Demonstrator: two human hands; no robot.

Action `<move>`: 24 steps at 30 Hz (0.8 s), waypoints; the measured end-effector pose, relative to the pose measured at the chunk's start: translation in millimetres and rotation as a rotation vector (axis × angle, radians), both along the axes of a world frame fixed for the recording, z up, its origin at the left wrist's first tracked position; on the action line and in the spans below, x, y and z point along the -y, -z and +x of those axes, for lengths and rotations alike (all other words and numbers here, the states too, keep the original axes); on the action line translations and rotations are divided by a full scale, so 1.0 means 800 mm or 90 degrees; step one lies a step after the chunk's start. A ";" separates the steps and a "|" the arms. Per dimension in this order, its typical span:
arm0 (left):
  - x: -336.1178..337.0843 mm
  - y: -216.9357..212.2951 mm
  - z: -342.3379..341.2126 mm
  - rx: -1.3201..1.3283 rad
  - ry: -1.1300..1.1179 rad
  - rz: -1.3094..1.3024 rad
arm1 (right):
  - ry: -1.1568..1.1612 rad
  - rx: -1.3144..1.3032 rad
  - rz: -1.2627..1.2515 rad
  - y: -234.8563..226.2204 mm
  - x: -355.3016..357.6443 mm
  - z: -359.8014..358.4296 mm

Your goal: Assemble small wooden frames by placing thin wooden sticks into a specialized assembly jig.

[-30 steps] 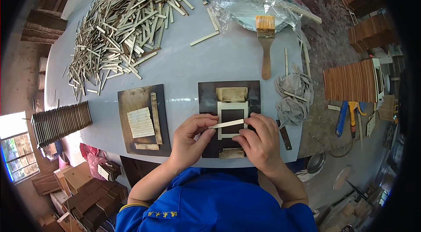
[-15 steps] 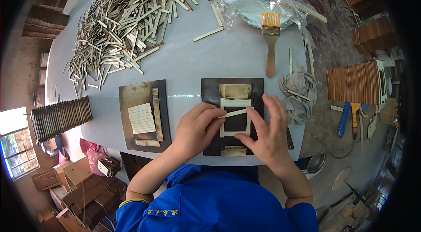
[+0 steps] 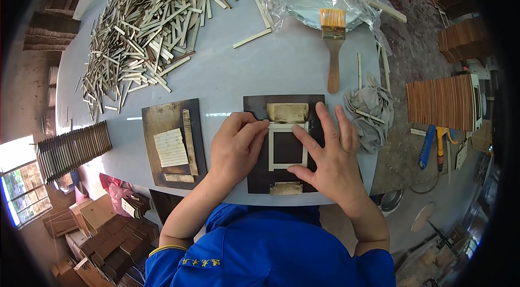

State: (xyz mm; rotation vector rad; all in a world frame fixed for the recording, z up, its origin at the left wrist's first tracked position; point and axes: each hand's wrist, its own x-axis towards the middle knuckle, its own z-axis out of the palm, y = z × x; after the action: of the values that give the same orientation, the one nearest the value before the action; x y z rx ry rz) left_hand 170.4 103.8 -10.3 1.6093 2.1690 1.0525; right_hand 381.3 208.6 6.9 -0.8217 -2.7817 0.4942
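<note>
A small pale wooden frame (image 3: 272, 150) lies on a dark board (image 3: 258, 178) in front of me. Along its far edge runs a thin wooden strip (image 3: 283, 125), pinched at its left end between the thumb and forefinger of my left hand (image 3: 233, 147). My right hand (image 3: 337, 166) has its fingers spread, the forefinger touching the frame's far side and the thumb its near right corner. Stained wooden blocks (image 3: 287, 113) sit on the board beyond and nearer than the frame. To the left, a second board (image 3: 154, 174) carries a row of pale strips (image 3: 171, 147).
A big heap of loose wooden strips (image 3: 157, 32) covers the far left. Beyond my right hand are a flat brush (image 3: 333, 65), a plastic-covered dish (image 3: 303, 8) and a grey rag (image 3: 371, 130). Stacked thin panels stand left (image 3: 73, 149) and right (image 3: 441, 104).
The strip that lay slanted between both hands over the frame has moved away from me to the frame's far edge. Both hands shifted with it; my right fingers spread wider.
</note>
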 end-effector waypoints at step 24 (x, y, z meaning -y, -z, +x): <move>0.031 -0.027 0.035 0.572 -0.080 0.012 | 0.099 -0.007 -0.006 0.006 0.002 0.008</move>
State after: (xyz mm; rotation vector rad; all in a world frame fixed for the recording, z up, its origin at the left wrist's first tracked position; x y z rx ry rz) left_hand 198.1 79.2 11.0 0.7450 1.6280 1.4573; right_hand 387.5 207.0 1.8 -1.0247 -2.6799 0.4816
